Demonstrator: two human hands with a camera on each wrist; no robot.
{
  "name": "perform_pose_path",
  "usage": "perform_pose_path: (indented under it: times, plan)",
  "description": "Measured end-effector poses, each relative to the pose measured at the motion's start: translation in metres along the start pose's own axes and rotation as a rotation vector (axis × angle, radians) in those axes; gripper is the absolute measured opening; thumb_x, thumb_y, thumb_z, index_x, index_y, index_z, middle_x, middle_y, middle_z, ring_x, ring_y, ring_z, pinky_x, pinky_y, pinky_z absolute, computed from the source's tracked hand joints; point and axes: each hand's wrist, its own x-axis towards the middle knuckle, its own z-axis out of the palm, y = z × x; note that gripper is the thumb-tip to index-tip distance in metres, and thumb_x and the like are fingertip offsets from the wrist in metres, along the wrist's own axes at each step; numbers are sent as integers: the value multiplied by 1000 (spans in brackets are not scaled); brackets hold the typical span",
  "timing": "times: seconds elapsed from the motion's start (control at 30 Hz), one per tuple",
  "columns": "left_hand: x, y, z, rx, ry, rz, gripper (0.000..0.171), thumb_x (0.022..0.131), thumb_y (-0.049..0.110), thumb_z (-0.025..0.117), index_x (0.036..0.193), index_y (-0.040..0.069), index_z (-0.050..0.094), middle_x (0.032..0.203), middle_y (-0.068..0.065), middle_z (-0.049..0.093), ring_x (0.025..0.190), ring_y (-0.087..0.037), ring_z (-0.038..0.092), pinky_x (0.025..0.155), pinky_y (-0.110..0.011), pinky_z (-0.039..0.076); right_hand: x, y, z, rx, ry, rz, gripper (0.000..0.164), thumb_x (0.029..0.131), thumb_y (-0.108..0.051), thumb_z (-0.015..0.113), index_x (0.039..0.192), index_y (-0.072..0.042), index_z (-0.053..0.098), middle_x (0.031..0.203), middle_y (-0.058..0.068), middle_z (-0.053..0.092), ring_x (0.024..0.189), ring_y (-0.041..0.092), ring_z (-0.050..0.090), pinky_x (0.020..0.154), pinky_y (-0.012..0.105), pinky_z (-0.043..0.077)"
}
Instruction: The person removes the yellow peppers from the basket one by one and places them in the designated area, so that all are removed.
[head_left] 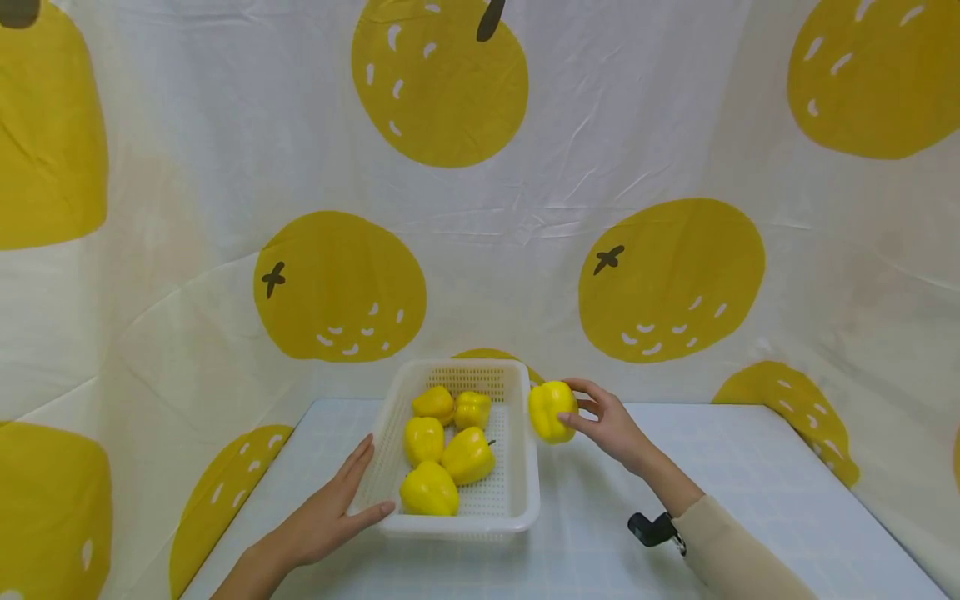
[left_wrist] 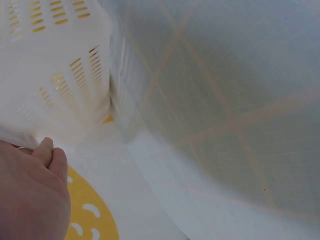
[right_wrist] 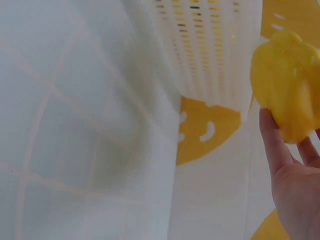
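Five yellow bell peppers (head_left: 468, 456) are already lying in the perforated basket (head_left: 480, 524), the spread left hand (head_left: 326, 515) is touching its left side, and the right hand (head_left: 611, 427) is pinching the sole pepper (head_left: 549, 412) left outside, beside the right rim.

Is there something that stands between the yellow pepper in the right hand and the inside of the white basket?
Sideways, only the right rim of the white basket lies between the yellow pepper in the right hand and the inside. Whether the pepper is above it, I cannot tell.
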Motion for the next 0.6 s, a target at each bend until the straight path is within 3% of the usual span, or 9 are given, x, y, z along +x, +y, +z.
perform_pose_path:
  times: [0.3,0.6]
  plan:
    - [0,0,0,0,-5,-8,102,94,68,58,165,9,14,173,-7,5,154,-36,24,117,-63,28,13,22,-10,3,30,62,64,96,-30,74,150,-10,46,155,15,43,135,43,50,104,50,51]
    - [0,0,-1,17,-1,-11,104,93,72,56,165,11,14,173,-6,6,154,-35,24,117,-62,28,30,55,-9,-72,30,143,68,98,-32,71,154,-8,41,160,19,35,136,46,47,106,50,50]
